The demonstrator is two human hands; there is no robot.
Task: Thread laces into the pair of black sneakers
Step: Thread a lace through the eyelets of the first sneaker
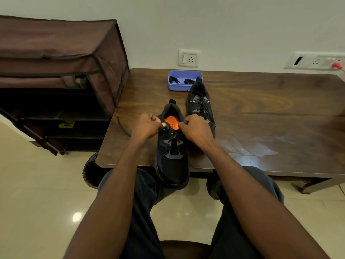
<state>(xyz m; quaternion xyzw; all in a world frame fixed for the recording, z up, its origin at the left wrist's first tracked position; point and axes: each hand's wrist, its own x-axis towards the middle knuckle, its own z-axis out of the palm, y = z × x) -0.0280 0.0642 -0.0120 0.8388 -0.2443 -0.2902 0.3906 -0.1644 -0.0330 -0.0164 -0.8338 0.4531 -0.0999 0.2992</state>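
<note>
Both hands, left (147, 126) and right (194, 128), are pinching lace (172, 136) ends at near sneaker (171, 157), overhanging desk (261, 113) edge. Risk: pulling tips it floorward, or uneven ends.

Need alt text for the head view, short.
Both hands, left hand and right hand, pinch black lace ends at the near black sneaker on a dark wooden table. A second laced black sneaker stands beside a blue plastic tray.

Far sneaker (200, 103) heel behind right hand (196, 128); tray (183, 80) contents indistinct.
</note>
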